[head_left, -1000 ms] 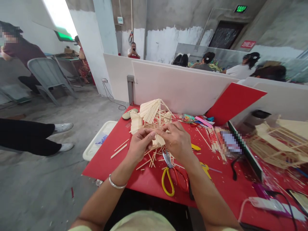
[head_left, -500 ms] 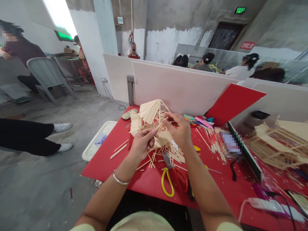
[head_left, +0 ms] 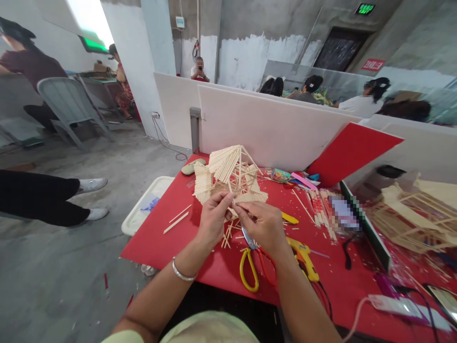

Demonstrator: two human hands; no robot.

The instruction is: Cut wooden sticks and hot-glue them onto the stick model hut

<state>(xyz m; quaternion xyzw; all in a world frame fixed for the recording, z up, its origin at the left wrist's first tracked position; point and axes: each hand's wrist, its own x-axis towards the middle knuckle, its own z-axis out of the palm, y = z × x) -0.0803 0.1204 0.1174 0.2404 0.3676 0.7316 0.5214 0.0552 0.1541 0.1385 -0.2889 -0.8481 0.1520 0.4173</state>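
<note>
My left hand (head_left: 215, 216) is closed in a pinch on a thin pale wooden stick (head_left: 233, 202), mostly hidden by the fingers. Fingertips of my right hand (head_left: 262, 224) close at the same spot, meeting the left ones. Just behind both hands stands a small house model built of wooden sticks (head_left: 224, 164), with a slanted roof and an open frame on its right side. Cut sticks (head_left: 227, 234) lie beneath the hands. Cutters with one yellow and one red handle (head_left: 249, 271) rest below my right hand, their blades partly covered by it.
A yellow glue gun (head_left: 304, 257) with a black cord lies right of my right forearm. Loose sticks (head_left: 176, 221) lie at left. Bundled sticks (head_left: 321, 212) and a larger stick model (head_left: 407, 214) are farther right. A white board (head_left: 267, 126) stands behind the red table (head_left: 153, 245).
My right hand has come down and left from beside the model to meet the left fingers. The glue gun and more of the model's right side now show.
</note>
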